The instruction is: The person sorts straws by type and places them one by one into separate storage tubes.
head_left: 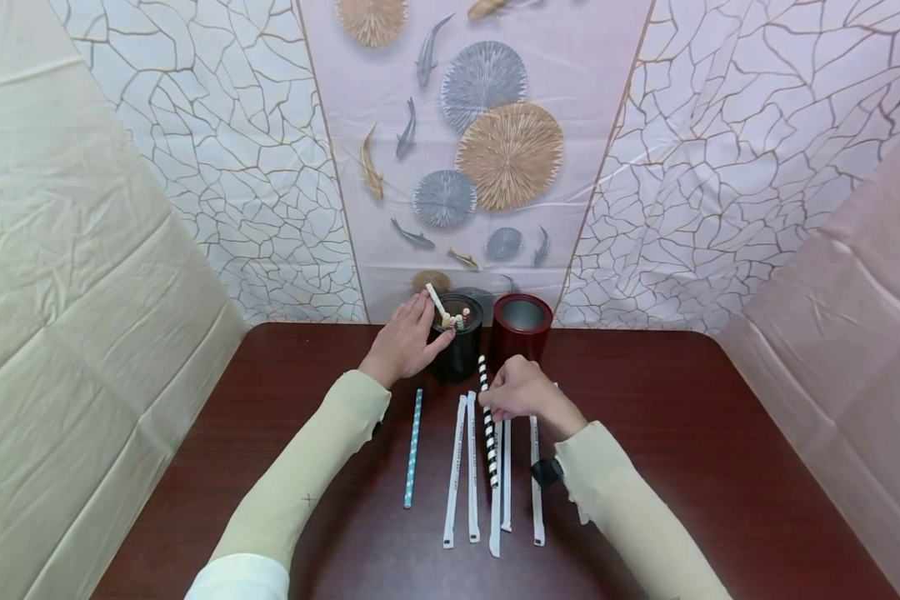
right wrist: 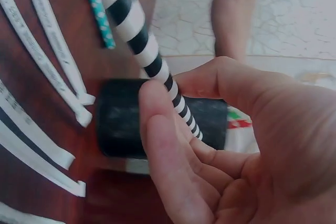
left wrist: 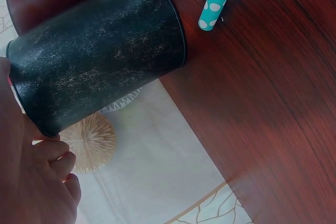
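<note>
My right hand (head_left: 521,387) pinches a black-and-white striped straw (head_left: 491,450) between thumb and fingertips, its lower end toward me. In the right wrist view the striped straw (right wrist: 139,38) runs slantwise past the thumb. At the back, my left hand (head_left: 407,337) holds the rim of a black canister (head_left: 457,360), thumb on the near side. Several straws stand inside, their pale, red and green ends showing; one white straw (head_left: 435,298) leans out beside the left fingers. In the left wrist view the canister's dark side (left wrist: 100,51) shows, with curled fingers (left wrist: 63,166) at its rim.
Right of the black canister stands a dark red canister (head_left: 522,321), its opening facing up. A turquoise straw with white dots (head_left: 413,450) lies on the left. Several paper-wrapped straws (head_left: 456,475) lie below and beside the right hand on the brown table (head_left: 330,517). Patterned cloth hangs behind.
</note>
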Tool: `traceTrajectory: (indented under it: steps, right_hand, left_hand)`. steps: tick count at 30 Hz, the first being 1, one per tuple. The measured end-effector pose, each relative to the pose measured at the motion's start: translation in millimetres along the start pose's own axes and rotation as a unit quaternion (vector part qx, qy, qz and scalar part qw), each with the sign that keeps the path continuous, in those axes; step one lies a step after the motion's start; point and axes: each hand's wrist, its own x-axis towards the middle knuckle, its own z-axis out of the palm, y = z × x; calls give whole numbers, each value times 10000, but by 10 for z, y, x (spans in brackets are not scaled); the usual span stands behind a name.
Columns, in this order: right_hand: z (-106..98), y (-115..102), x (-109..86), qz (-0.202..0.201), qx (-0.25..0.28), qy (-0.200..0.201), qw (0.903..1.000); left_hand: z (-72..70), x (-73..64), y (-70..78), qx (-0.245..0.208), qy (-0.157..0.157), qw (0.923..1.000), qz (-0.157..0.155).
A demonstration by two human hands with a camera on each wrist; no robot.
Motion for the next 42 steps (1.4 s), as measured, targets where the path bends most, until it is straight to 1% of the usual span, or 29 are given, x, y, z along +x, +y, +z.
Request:
traceTrajectory:
  steps: [5, 10, 12, 16, 19, 23, 26, 29, 32, 38, 42]
  right_hand:
    - [-239, -87, -89, -302, -240, 184, 9991]
    - [-465, -199, -172, -793, -346, 571, 9946]
    - [-547, -241, -196, -1031, -338, 745, 9913]
    - [-700, -326, -260, -1331, -354, 1151, 9838]
    - [-796, -381, -306, -1536, -419, 1527, 9754]
    - [-899, -452, -351, -1811, -363, 1905, 9642]
    - [-956, -503, -369, -2127, -231, 2228, 9511]
    - [-998, -550, -381, -2535, -92, 2640, 9306]
    - [-1025, -602, -396, -2845, 84, 2979, 9112]
    - [-1048, -695, -392, -3236, 334, 3494, 8787]
    - [-1045, -731, -334, -3449, 498, 3729, 8599]
  left_hand:
    - [1, -3, -4, -28, 10, 10000, -2]
    - [6, -4, -6, -76, 38, 10000, 18]
    - [8, -5, -7, -63, 54, 10000, 22]
    - [8, -7, -9, -39, 76, 10000, 48]
    - [4, -5, -10, -43, 66, 10000, 56]
    - [2, -2, -11, -54, 41, 10000, 55]
    - [4, -2, -14, -48, 26, 10000, 56]
    - [6, -3, -17, -37, 15, 10000, 55]
    - [9, -2, -19, -44, 22, 10000, 70]
    - [23, 6, -27, -85, 46, 9999, 64]
    - [24, 8, -33, -110, 82, 9999, 69]
